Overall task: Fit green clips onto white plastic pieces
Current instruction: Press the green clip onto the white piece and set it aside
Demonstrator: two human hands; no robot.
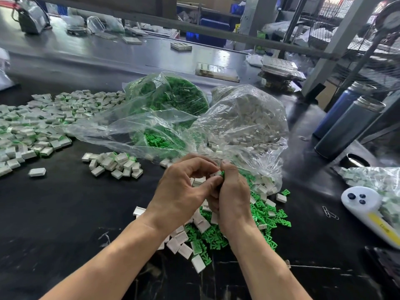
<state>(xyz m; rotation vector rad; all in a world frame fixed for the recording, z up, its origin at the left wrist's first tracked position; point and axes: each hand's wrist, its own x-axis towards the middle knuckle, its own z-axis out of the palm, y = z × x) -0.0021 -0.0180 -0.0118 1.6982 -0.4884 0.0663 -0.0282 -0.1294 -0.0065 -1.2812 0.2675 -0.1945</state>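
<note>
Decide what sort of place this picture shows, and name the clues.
Probably a small factory assembly bench. Clear plastic bags of green clips and of white plastic pieces sit on a long black worktable, beside a big heap of finished white-and-green pieces.

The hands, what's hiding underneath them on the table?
Loose green clips and white pieces lie piled under both hands. Whatever sits directly beneath the palms is covered.

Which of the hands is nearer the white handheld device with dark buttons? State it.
Right. The right hand is at centre, pinching a piece, on the side toward the white handheld device at the table's right edge. The left hand is beside it, farther left.
</note>
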